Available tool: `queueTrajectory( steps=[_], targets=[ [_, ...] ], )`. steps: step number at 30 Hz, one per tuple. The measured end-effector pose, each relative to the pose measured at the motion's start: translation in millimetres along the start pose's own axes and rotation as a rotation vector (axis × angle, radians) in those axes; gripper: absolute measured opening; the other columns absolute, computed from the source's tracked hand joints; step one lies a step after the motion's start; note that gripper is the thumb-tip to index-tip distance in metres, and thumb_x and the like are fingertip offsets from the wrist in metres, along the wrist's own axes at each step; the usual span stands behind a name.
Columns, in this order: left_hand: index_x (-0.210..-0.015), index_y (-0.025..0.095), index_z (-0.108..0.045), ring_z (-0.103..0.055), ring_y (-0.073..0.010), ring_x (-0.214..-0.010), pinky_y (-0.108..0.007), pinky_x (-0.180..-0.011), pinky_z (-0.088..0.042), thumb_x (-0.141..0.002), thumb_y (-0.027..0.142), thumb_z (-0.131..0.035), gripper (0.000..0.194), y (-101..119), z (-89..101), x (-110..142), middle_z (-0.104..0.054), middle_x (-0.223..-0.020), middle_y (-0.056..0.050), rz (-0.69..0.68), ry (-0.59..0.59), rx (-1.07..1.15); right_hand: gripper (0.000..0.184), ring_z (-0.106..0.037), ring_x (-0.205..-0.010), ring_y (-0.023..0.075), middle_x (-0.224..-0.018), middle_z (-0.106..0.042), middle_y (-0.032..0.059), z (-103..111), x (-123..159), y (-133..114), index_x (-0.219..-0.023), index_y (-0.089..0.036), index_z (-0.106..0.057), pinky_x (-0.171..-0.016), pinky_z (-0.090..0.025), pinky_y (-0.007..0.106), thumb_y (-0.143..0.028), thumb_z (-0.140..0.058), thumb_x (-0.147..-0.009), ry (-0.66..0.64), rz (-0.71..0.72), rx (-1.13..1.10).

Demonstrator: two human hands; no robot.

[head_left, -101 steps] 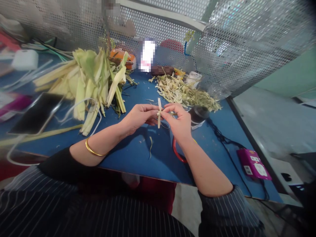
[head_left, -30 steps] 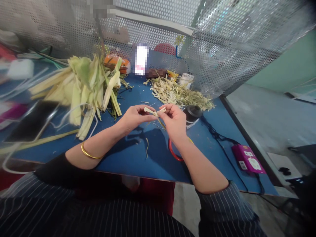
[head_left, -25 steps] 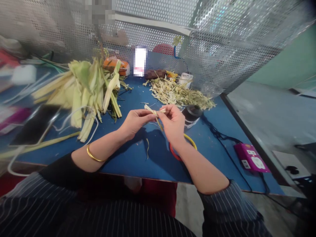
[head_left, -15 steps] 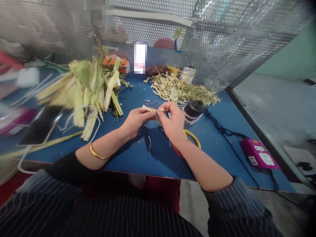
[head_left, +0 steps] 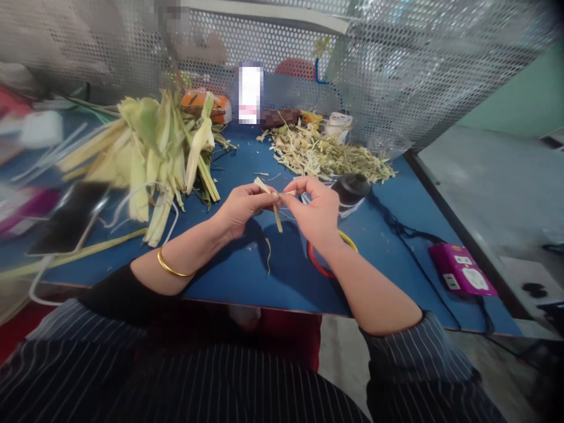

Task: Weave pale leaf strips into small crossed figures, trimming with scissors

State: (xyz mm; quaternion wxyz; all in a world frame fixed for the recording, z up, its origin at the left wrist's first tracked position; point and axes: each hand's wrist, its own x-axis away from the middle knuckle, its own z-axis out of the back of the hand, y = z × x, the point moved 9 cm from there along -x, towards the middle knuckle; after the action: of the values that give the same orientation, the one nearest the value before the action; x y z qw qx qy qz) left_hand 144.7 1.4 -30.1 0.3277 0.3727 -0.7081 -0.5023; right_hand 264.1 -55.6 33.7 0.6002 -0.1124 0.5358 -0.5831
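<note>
My left hand (head_left: 244,211) is closed in a pinch on a pale corn husk strip (head_left: 278,221), which sticks up past the fingertips and hangs below them. Close beside it, my right hand (head_left: 316,212) pinches a small pale end of husk (head_left: 289,192) between thumb and forefinger. Whether both ends belong to one strip is hidden by the fingers. Below the hands a thin curled husk shred (head_left: 268,256) lies on the blue table (head_left: 233,276). A red and yellow ring (head_left: 314,258) lies partly under my right wrist.
Long corn husks (head_left: 138,153) are heaped at left, near a dark phone (head_left: 68,217) with a white cable. Husk scraps (head_left: 317,153) lie at the back right. A black thread cone (head_left: 351,188) stands right of my hand; a purple power box (head_left: 462,270) sits farther right.
The hands have moved slightly apart, my right hand shifting right. The husk strip at my left fingertips has turned steeper, and its lower end now hangs in plain view.
</note>
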Motion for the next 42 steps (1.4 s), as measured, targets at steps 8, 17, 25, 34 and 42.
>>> queueTrajectory(
  steps=[8,17,25,34,42],
  targets=[
    [-0.084,0.017,-0.067,-0.061,-0.0095,-0.075,-0.023,-0.076,-0.046,-0.068,0.020,-0.075,0.018,-16.0,-1.6,-1.3,-0.066,-0.079,0.000,0.123,-0.086,0.159,0.014,-0.048,-0.056,0.0091,-0.060,-0.056,-0.0043,-18.4,2.2,40.2,-0.070,-0.019,-0.061,-0.058,-0.040,0.027,-0.022,-0.072,-0.064,-0.061,-0.343,-0.390],
    [-0.080,0.014,-0.065,-0.060,-0.0091,-0.068,-0.024,-0.075,-0.045,-0.069,0.019,-0.074,0.015,-17.6,-5.8,-3.5,-0.064,-0.070,0.001,0.143,-0.170,0.164,0.013,-0.048,-0.055,0.0085,-0.058,-0.056,-0.0045,-20.2,0.8,37.5,-0.067,-0.018,-0.061,-0.058,-0.039,0.027,-0.021,-0.072,-0.061,-0.093,-0.373,-0.486],
    [-0.076,0.012,-0.067,-0.062,-0.0112,-0.070,-0.026,-0.075,-0.047,-0.066,0.023,-0.077,0.018,-12.4,2.8,-4.8,-0.069,-0.073,-0.003,0.100,-0.081,0.061,0.009,-0.055,-0.063,0.0120,-0.065,-0.061,-0.0027,-10.2,-2.4,24.3,-0.071,-0.019,-0.061,-0.066,-0.045,0.030,-0.021,-0.070,-0.068,-0.050,-0.181,-0.237],
    [-0.072,0.015,-0.066,-0.061,-0.0106,-0.068,-0.027,-0.075,-0.047,-0.067,0.020,-0.074,0.011,-15.7,8.3,-5.8,-0.067,-0.071,-0.002,0.185,-0.064,0.153,0.014,-0.062,-0.096,0.0171,-0.097,-0.071,0.0000,-13.7,1.3,-21.4,-0.099,-0.027,-0.065,-0.093,-0.039,0.037,-0.024,-0.055,-0.089,-0.195,0.487,0.313],
    [-0.070,0.013,-0.066,-0.060,-0.0117,-0.068,-0.028,-0.074,-0.048,-0.067,0.018,-0.073,0.009,-17.9,4.0,-2.1,-0.066,-0.068,-0.002,0.256,-0.113,0.162,0.014,-0.057,-0.080,0.0167,-0.082,-0.067,0.0021,-15.8,8.2,-30.0,-0.085,-0.023,-0.064,-0.091,-0.038,0.036,-0.025,-0.052,-0.090,-0.198,0.643,0.464]
  ],
)
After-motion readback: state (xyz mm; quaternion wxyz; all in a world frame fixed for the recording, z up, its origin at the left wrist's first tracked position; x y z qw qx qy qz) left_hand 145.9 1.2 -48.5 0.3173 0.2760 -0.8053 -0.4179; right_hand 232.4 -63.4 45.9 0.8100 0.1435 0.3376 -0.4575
